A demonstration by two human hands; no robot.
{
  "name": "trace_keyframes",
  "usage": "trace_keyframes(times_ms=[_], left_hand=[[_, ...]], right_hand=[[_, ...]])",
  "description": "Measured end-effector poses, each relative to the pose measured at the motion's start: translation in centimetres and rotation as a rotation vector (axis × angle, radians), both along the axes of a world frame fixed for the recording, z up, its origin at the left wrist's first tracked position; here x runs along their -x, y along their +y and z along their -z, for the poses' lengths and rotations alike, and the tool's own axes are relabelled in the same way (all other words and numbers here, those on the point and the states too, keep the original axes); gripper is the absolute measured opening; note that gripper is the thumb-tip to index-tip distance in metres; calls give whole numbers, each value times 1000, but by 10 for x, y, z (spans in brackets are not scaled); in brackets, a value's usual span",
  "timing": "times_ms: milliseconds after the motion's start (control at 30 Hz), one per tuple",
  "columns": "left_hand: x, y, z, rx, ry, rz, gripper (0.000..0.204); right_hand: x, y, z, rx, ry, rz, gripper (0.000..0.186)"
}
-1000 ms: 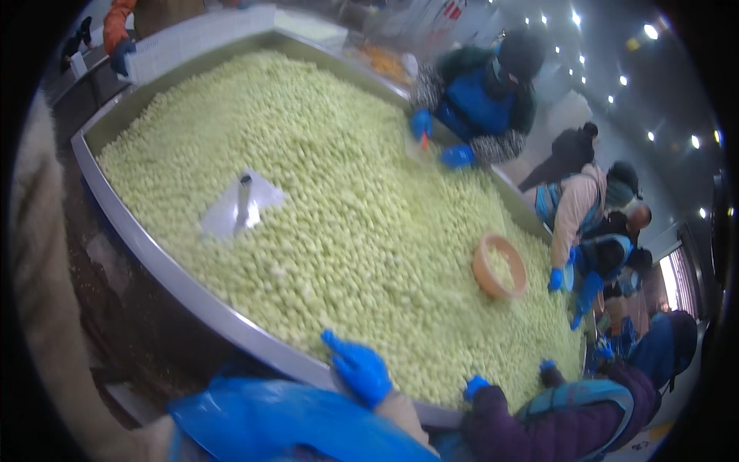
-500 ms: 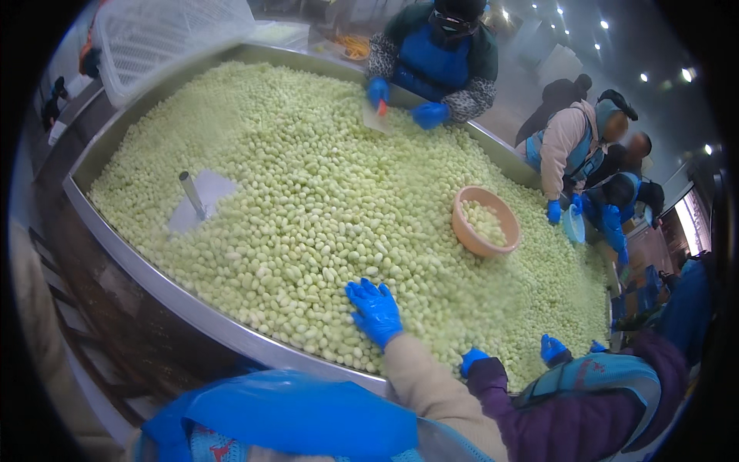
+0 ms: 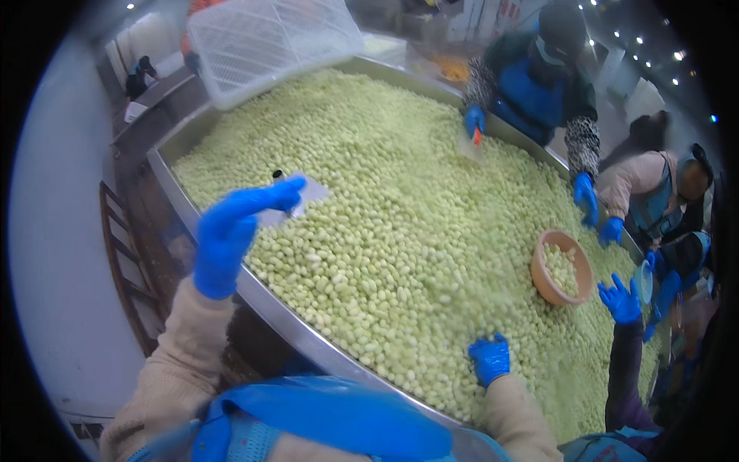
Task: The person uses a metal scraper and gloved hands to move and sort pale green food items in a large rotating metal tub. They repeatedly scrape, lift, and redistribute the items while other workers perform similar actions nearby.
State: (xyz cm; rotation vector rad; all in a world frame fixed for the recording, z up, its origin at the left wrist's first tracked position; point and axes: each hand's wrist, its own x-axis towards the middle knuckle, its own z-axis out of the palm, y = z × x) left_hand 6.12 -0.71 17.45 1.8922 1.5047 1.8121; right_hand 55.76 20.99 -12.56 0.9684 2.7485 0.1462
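My left hand [image 3: 231, 235], in a blue glove, is raised over the near left rim of a big metal bin. Its fingers stretch toward a white scraper [image 3: 314, 192] standing in pale green oval beans [image 3: 369, 239]. The scraper's dark-ended handle [image 3: 278, 176] shows just behind those fingers; whether they touch it is unclear. On the beans near the front edge rests my right hand [image 3: 490, 360], also blue-gloved, its fingers loosely apart and fingertips partly hidden among the beans. Nothing shows in its grasp.
An orange bowl [image 3: 562, 268] holding beans sits at the right. Across the bin, a co-worker [image 3: 531, 85] holds a red-handled scraper [image 3: 472, 145]. A neighbour's gloved hand [image 3: 620, 299] is raised at the right. A white slatted crate [image 3: 273, 46] rests at the far left rim.
My left hand has come into view near the scraper. The view has turned left, so the bin appears farther right. The neighbour in purple has lifted a hand.
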Motion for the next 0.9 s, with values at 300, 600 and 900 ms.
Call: trace_keyframes(times_ms=[300,600,900], left_hand=[[-2,36,151,449,-398,53,36],[-23,86,192,515,-430,214,30],[-31,80,178,563,-313,256,32]], right_hand=[[-130,31,-32,-7,-378,564,31],[158,-45,-134,501,152,101,51],[164,-104,-58,454,101,-194,55]])
